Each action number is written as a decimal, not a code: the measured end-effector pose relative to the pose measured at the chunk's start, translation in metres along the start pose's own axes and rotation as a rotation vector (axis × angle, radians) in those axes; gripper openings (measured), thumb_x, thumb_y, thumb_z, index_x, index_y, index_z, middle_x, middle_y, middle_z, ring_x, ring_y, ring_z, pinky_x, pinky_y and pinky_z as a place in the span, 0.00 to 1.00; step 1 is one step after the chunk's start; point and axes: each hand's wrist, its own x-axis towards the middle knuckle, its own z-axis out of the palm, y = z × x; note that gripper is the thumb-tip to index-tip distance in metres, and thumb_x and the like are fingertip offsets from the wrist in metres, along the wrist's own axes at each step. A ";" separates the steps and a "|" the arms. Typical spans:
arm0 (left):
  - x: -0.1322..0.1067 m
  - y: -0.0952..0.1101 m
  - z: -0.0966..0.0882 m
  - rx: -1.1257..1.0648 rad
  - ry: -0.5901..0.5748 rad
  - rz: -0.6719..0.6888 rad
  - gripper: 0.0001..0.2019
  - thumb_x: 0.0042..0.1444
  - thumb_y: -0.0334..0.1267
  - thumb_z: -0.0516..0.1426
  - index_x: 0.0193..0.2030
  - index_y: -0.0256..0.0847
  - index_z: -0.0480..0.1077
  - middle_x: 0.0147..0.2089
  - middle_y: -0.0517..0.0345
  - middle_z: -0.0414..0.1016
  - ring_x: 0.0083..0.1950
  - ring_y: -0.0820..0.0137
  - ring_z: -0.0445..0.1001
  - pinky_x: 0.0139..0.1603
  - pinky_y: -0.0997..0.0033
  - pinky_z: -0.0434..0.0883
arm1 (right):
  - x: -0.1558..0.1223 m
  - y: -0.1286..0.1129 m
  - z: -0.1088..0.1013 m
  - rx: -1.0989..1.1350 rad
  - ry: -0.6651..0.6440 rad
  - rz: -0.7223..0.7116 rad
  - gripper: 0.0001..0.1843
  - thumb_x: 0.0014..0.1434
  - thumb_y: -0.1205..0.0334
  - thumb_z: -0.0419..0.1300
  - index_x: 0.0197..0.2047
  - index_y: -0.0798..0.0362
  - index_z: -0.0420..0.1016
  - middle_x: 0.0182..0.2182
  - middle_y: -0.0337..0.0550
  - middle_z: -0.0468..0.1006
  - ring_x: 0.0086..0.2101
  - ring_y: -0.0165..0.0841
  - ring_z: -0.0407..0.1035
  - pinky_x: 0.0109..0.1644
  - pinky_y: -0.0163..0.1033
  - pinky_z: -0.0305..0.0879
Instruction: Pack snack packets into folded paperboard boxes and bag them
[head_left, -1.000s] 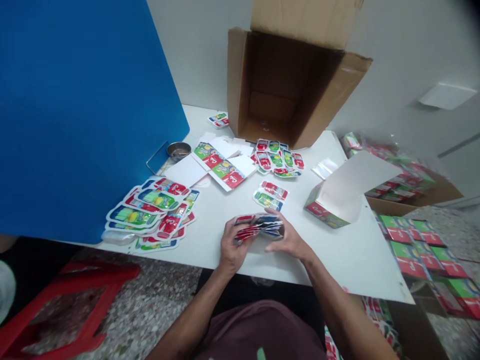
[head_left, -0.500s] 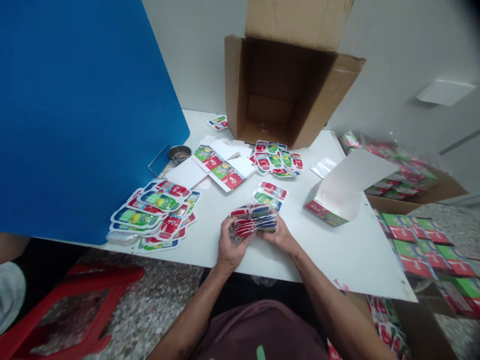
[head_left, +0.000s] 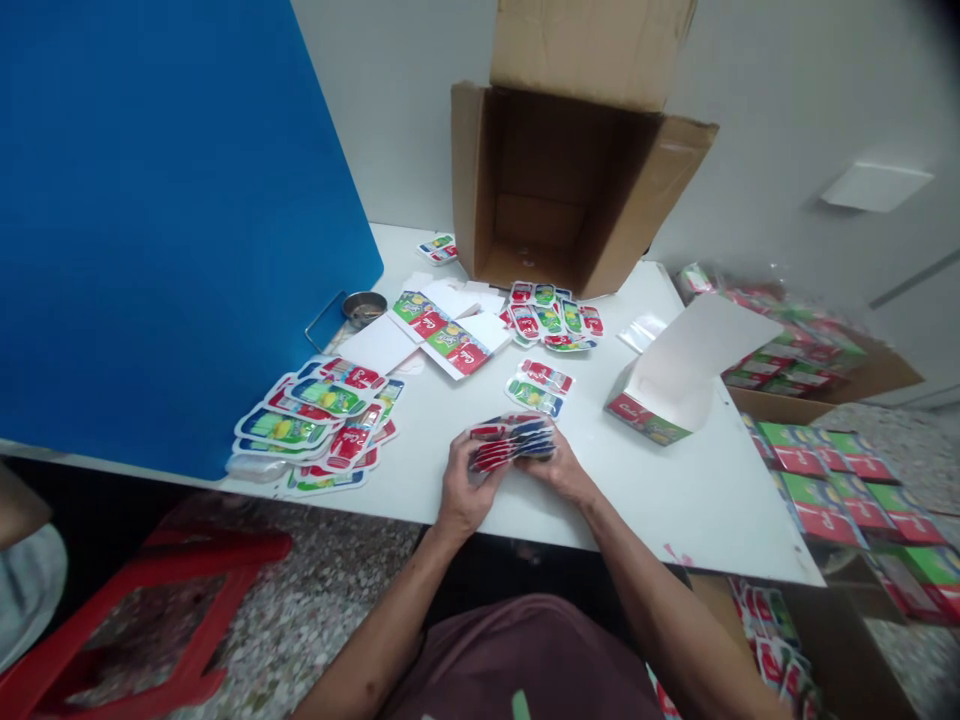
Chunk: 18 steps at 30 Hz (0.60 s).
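Between my two hands is a stack of bottle-shaped candy packets [head_left: 513,446], red on one side and dark blue on the other, edges towards me. My left hand [head_left: 463,490] grips its left end and my right hand [head_left: 564,472] its right end; some fingers are hidden behind it. Just beyond lies a red and green pair of packets [head_left: 540,387] on the white table [head_left: 637,500]. A small printed box [head_left: 651,410] stands to the right, its white lid raised. A heap of packets [head_left: 322,420] spreads out on the left.
An open cardboard carton [head_left: 559,200] lies at the back with packets [head_left: 555,318] before its mouth. Flat box blanks [head_left: 442,335] and a metal bowl [head_left: 364,308] are left of it. A blue panel [head_left: 172,230] borders the left; finished-looking boxes [head_left: 825,485] sit at right.
Both hands keep hold of the packet stack at nearly the same spot. The whole view has shifted slightly; the things on the table have stayed where they were.
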 end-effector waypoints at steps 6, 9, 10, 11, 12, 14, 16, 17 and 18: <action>-0.001 0.002 0.000 -0.008 0.000 -0.008 0.18 0.58 0.36 0.68 0.53 0.43 0.71 0.56 0.48 0.76 0.61 0.58 0.76 0.62 0.53 0.75 | -0.002 0.009 -0.002 -0.021 0.020 -0.019 0.39 0.51 0.60 0.76 0.64 0.46 0.67 0.60 0.47 0.76 0.58 0.47 0.73 0.67 0.55 0.65; -0.002 0.000 -0.001 -0.006 -0.002 -0.021 0.18 0.57 0.37 0.69 0.52 0.43 0.71 0.55 0.48 0.76 0.59 0.58 0.77 0.59 0.55 0.77 | -0.002 0.012 -0.004 -0.040 0.027 -0.019 0.40 0.51 0.60 0.76 0.64 0.46 0.66 0.61 0.48 0.76 0.58 0.47 0.73 0.66 0.55 0.66; -0.002 -0.001 -0.001 -0.006 -0.005 -0.022 0.18 0.57 0.38 0.69 0.52 0.43 0.71 0.55 0.48 0.76 0.59 0.58 0.77 0.59 0.55 0.78 | -0.002 0.012 -0.004 -0.040 0.024 -0.022 0.40 0.51 0.60 0.76 0.64 0.46 0.66 0.62 0.49 0.75 0.58 0.47 0.73 0.66 0.55 0.66; -0.002 -0.001 -0.001 -0.008 -0.010 -0.021 0.18 0.57 0.38 0.69 0.52 0.43 0.71 0.55 0.48 0.76 0.59 0.58 0.78 0.58 0.55 0.78 | -0.002 0.011 -0.004 -0.036 0.018 -0.027 0.40 0.51 0.60 0.76 0.64 0.46 0.66 0.62 0.49 0.75 0.59 0.47 0.72 0.67 0.55 0.65; -0.002 -0.002 -0.002 -0.012 -0.017 -0.021 0.18 0.57 0.38 0.69 0.52 0.43 0.71 0.55 0.48 0.76 0.59 0.58 0.78 0.59 0.55 0.78 | -0.002 0.011 -0.004 -0.031 0.009 -0.033 0.40 0.51 0.60 0.76 0.64 0.46 0.66 0.62 0.49 0.75 0.60 0.47 0.72 0.67 0.55 0.65; -0.002 -0.002 -0.002 -0.019 -0.024 -0.020 0.18 0.57 0.37 0.69 0.52 0.42 0.71 0.56 0.47 0.76 0.59 0.57 0.77 0.60 0.54 0.77 | -0.002 0.008 -0.003 -0.028 -0.007 -0.043 0.40 0.52 0.59 0.76 0.64 0.46 0.65 0.62 0.49 0.74 0.60 0.47 0.71 0.68 0.55 0.63; -0.002 -0.003 -0.002 -0.019 -0.028 -0.022 0.18 0.57 0.37 0.68 0.52 0.42 0.71 0.56 0.47 0.76 0.60 0.57 0.77 0.61 0.52 0.76 | -0.002 0.005 -0.003 -0.039 -0.008 -0.037 0.40 0.52 0.58 0.76 0.65 0.46 0.65 0.62 0.49 0.75 0.60 0.47 0.71 0.68 0.55 0.64; -0.001 -0.003 -0.002 -0.016 -0.031 -0.025 0.17 0.58 0.37 0.68 0.52 0.43 0.71 0.56 0.47 0.76 0.60 0.57 0.77 0.61 0.52 0.76 | -0.002 0.004 -0.003 -0.047 -0.006 -0.028 0.40 0.52 0.57 0.76 0.65 0.46 0.65 0.62 0.49 0.75 0.60 0.47 0.71 0.67 0.55 0.64; -0.001 -0.003 -0.002 -0.011 -0.036 -0.030 0.17 0.58 0.38 0.68 0.52 0.43 0.71 0.56 0.47 0.76 0.61 0.56 0.76 0.62 0.51 0.76 | -0.002 0.002 -0.002 -0.055 -0.004 -0.018 0.40 0.52 0.57 0.76 0.65 0.46 0.65 0.62 0.49 0.74 0.60 0.47 0.71 0.67 0.55 0.64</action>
